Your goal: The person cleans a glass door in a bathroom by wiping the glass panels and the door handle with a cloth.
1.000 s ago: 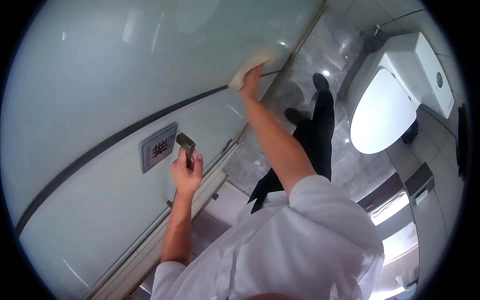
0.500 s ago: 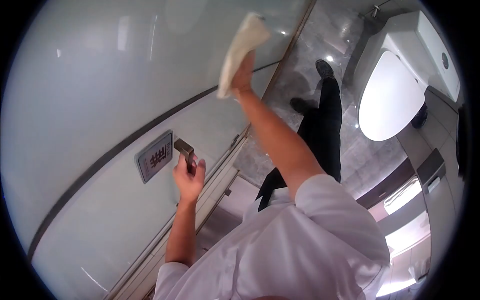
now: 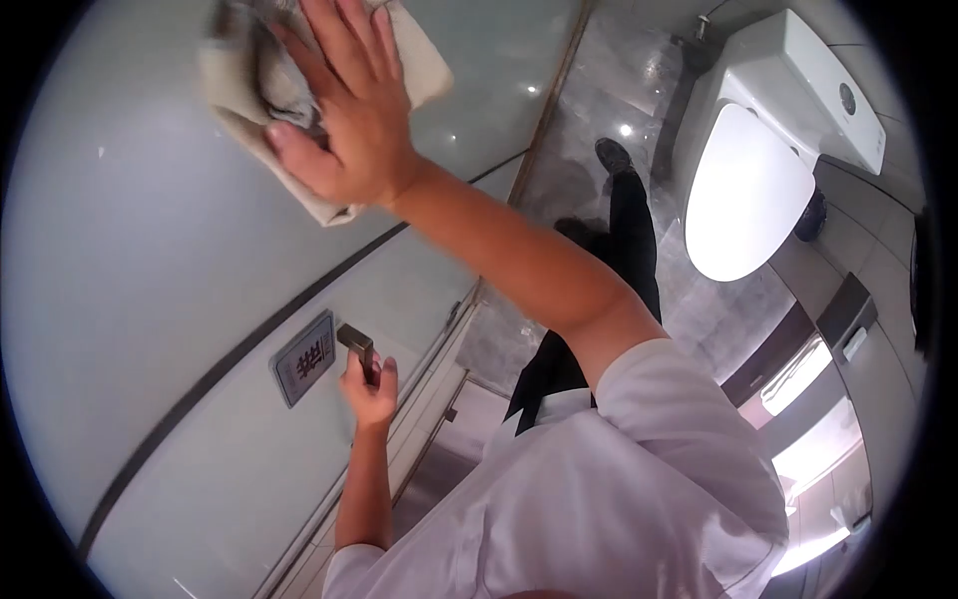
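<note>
Right hand point(image 3: 364, 120): laid broad over a pale cloth point(image 3: 424, 70), with the back of the hand toward the camera. Fingers parted and extended, thumb angled well out; no curl around an edge visible. Cloth located at the top of the view, between palm and glossy panel point(image 3: 150, 230), with margins showing on both sides of the hand. Extent of contact with the panel hidden beneath. Grey patch point(image 3: 284, 90) near the thumb: fold or second layer, too blurred to tell.

Left hand point(image 3: 372, 399): fingers wrapped around a brownish handle point(image 3: 357, 344), just beside a sign plate point(image 3: 304, 357). White toilet point(image 3: 753, 200) well apart, at the right of the view.

Handling, by judgement: cloth likely light, soft and pliable, prone to bunching under uneven pressure. Take hold at the middle with a flat palm; pinch at a corner for refolding. Handle apparently rigid and smooth; grasp around the bar. Panel apparently stiff and possibly slippery; spread pressure evenly and avoid hard knocks.
</note>
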{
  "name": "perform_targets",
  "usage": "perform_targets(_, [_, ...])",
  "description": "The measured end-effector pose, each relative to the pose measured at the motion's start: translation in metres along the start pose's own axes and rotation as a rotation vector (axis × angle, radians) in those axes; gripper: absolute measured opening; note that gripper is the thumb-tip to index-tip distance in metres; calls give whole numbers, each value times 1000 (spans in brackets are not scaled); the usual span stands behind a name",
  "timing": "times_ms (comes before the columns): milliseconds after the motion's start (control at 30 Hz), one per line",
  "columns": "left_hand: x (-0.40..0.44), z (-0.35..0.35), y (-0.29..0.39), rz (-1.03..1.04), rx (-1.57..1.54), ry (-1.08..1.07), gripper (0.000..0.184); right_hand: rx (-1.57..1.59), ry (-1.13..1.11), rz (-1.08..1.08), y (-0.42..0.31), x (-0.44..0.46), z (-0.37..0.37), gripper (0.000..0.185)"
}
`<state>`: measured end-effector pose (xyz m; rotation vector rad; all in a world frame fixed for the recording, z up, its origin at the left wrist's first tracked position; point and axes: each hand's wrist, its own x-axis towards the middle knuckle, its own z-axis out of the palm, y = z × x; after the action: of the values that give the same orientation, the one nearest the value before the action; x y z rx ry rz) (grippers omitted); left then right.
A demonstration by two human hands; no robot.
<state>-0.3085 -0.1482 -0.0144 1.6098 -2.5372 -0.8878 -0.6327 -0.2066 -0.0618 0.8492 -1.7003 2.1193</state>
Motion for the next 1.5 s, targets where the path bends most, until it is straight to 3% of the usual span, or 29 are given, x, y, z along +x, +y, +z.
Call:
perform_targets(100, [1, 2, 6, -31, 11, 19, 16, 54, 41, 187, 67, -26, 2, 71])
perform_targets(233, [1, 1, 2, 36, 36, 31, 15, 73, 241, 756, 176, -82, -8, 54])
perform_targets(267, [0, 1, 4, 32, 37, 33, 15, 210, 248, 967, 226, -116, -11, 48])
perform_targets(300, [0, 0, 5, 4, 15, 25, 14, 213, 245, 968, 239, -126, -13, 48])
perform_targets(367, [2, -1, 4, -14, -8, 17, 14, 611, 498, 1281, 254, -124, -16, 60])
perform_targets(400, [4, -2, 0, 13, -30, -7, 13, 614, 504, 1273, 252, -114, -14, 60])
perform_targets(467, [1, -6, 4, 41, -53, -31, 14, 267, 324, 1243, 233, -99, -11, 62])
perform_targets(567, [5, -7, 3, -78, -78, -53, 22, 138, 229, 709, 160, -9, -6, 66])
perform_targets(633, [-2, -13, -21, -297, -56, -93, 32, 38, 117, 371, 131, 46, -3, 68])
perform_targets(667, [0, -12, -16, -288, -57, -95, 32, -52, 77, 169, 122, 70, -4, 68])
perform_targets(800, [4, -14, -12, -418, -97, -120, 35, -81, -17, 37, 121, 110, -26, 65])
perform_targets(867, [4, -12, -1, -543, -255, -126, 34, 34, 60, 340, 186, 73, -21, 66])
perform_targets(1000, [2, -10, -5, -508, -131, -106, 43, 174, 262, 1028, 308, -9, -31, 63])
perform_targets(1033, [2, -9, -4, -514, -126, -92, 43, 584, 529, 1369, 325, -30, -33, 58])
perform_targets(1133, [2, -6, -2, -481, 121, -37, 44, 738, 640, 1409, 332, -60, -30, 58])
perform_targets(1200, [1, -3, -9, -330, 171, -11, 49, 657, 492, 1363, 306, -40, -29, 62])
perform_targets(1233, [-3, -4, -14, -334, 168, -7, 49, 569, 355, 1313, 281, -28, -32, 65])
perform_targets(1300, [-7, -6, -26, -390, 200, -60, 46, 240, 343, 1161, 203, 8, -16, 51])
perform_targets(1333, [-11, -4, -29, -387, 195, -59, 46, 299, 317, 1123, 159, 18, -7, 52])
perform_targets(1400, [-7, 2, -36, -354, 177, 45, 47, 256, 82, 792, 85, 47, -9, 56])
perform_targets(1433, [-6, 4, -39, -346, 171, 50, 47, 149, -119, 505, 55, 67, -15, 58])
perform_targets(1500, [-10, 3, -42, -334, 207, 69, 46, 147, -118, 214, 23, 106, -12, 50])
